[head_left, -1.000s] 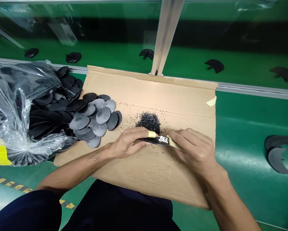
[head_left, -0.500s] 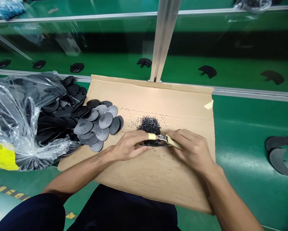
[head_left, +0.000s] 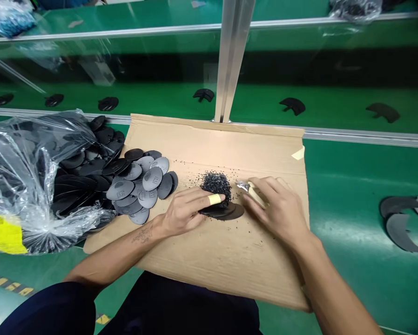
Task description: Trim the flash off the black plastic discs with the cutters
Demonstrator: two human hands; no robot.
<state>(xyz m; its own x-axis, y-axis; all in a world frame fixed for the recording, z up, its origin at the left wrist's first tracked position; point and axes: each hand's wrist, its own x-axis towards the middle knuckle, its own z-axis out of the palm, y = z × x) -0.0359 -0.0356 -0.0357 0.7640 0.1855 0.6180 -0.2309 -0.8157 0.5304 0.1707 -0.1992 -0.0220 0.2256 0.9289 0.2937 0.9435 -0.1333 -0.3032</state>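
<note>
My left hand (head_left: 183, 211), with yellow tape round one finger, is closed on a few flat black oval discs (head_left: 234, 213), fanned out just above the cardboard sheet (head_left: 216, 256). In my right hand (head_left: 284, 209) is a pair of small nippers (head_left: 244, 185) with pale handles and a metal head. The nippers' head points left and is apart from the discs. Right behind the discs lies a heap of tiny black plastic scraps (head_left: 214, 182), with loose bits scattered around it. More oval discs (head_left: 152, 179), some with a moulded mark, are piled to the left.
A clear plastic bag (head_left: 16, 149) full of black discs lies at the left, with a yellow label (head_left: 9, 234). Curved black parts (head_left: 401, 232) lie on the green surface at the right. A metal post (head_left: 232, 60) rises behind the cardboard, beside a clear panel.
The nippers have drawn away from the discs to the right. The discs in my left hand now show as a tilted fan instead of edge-on. The whole view has shifted slightly.
</note>
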